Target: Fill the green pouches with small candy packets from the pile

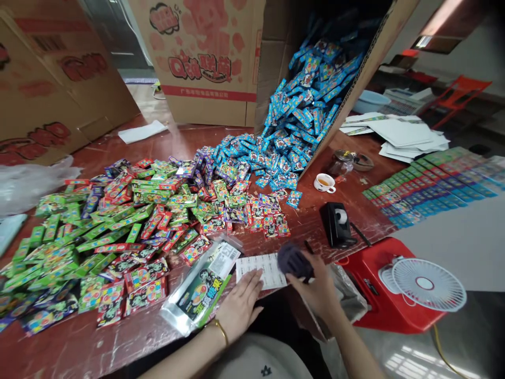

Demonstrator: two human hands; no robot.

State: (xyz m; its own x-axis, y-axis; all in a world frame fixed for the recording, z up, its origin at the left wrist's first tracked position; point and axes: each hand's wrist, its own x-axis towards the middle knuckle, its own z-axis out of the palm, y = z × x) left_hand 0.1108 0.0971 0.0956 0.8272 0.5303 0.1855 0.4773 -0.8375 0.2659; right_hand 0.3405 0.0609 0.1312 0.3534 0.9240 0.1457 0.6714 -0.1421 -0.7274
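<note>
My left hand (242, 302) lies flat with its fingers stretched over the lower left edge of a white printed sheet (262, 271) at the table's front edge. My right hand (315, 287) is wrapped round a dark purple object (295, 261), which covers the sheet's right end; whether it touches the sheet I cannot tell. Left of the sheet lies a clear and green candy bag (203, 287) with a white label. Small red, green and purple candy boxes (118, 226) are heaped to the left, and blue packets (300, 116) spill from a tipped carton (272, 68).
A black tape dispenser (335, 223) and a white cup (324, 182) stand to the right. A white fan (424, 284) rests on a red stool (389, 300). An open bin (343, 295) is beside my right forearm. Cartons (55, 79) stand behind the heap.
</note>
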